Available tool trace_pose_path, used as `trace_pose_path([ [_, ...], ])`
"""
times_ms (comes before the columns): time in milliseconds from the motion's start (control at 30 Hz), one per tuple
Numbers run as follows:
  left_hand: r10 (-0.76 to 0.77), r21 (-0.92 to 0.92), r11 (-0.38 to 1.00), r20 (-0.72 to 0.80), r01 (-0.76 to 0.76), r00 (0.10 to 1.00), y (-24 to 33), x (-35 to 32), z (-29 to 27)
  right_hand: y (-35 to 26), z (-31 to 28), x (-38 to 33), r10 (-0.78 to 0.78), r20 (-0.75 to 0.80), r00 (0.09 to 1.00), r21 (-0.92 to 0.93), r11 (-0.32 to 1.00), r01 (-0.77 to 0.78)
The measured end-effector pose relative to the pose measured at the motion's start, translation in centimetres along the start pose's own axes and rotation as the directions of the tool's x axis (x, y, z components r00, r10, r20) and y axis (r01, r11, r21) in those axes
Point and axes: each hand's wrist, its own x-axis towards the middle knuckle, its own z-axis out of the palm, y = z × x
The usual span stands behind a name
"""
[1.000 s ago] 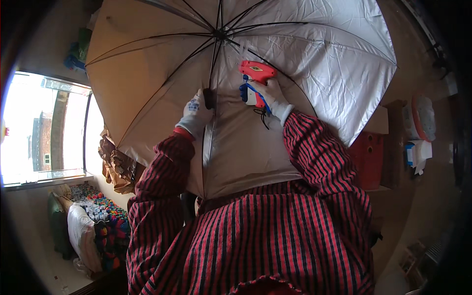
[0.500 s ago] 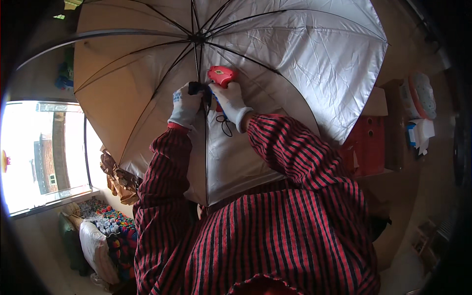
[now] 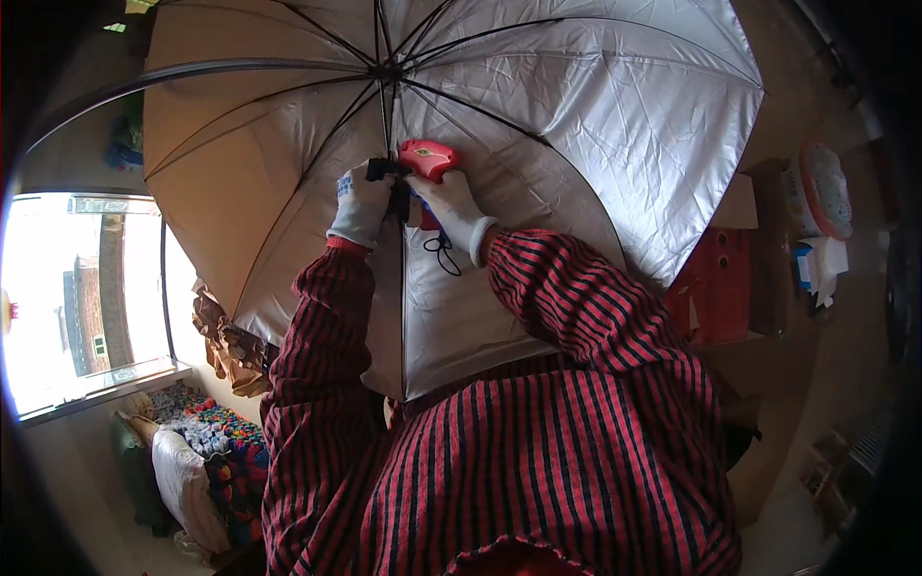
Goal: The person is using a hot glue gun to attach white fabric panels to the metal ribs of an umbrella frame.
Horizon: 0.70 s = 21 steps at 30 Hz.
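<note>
An open umbrella with a silvery inner side and thin black ribs spreads in front of me. Near its shaft, my left hand, in a white knit glove, is closed on a black piece that looks like folded fabric or a strap. Gripped in my gloved right hand is a red gun-shaped tool, apparently a tagging gun. Its front end touches or lies very close to the black piece. Below, a thin black cord loop dangles against the canopy. My fingertips are partly hidden.
To the left is a bright window, with crumpled brown paper beside it. Lower left, a bin or bag holds colourful small items. Red boxes and a white-and-orange tub stand on the right.
The red tool has tipped over toward the left and dropped slightly, with my right hand shifting a little down. The cord loop hangs somewhat lower. My left hand stays nearly in place.
</note>
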Motion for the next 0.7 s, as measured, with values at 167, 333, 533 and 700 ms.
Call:
trace_pose_path([
  [167,0.003,-0.012,1.0,-0.048,-0.003,0.999,-0.9,-0.4,0.0,1.2,-2.2,0.8,-0.531,0.259,0.807,-0.361,0.722,0.59],
  [333,0.015,0.05,0.999,-0.079,-0.011,0.997,0.8,-1.2,-1.3,1.6,-3.5,1.9,-0.729,0.483,0.485,-0.232,0.427,0.874],
  [533,-0.017,-0.062,0.998,-0.047,0.014,0.999,-0.1,-1.6,-2.0,1.6,-3.2,1.3,0.117,0.644,0.756,0.482,0.705,-0.52],
  [700,-0.071,-0.104,0.992,-0.03,0.068,0.997,-0.6,-1.3,-2.1,-1.6,-3.3,0.2,0.109,0.729,0.676,0.466,0.644,-0.607],
])
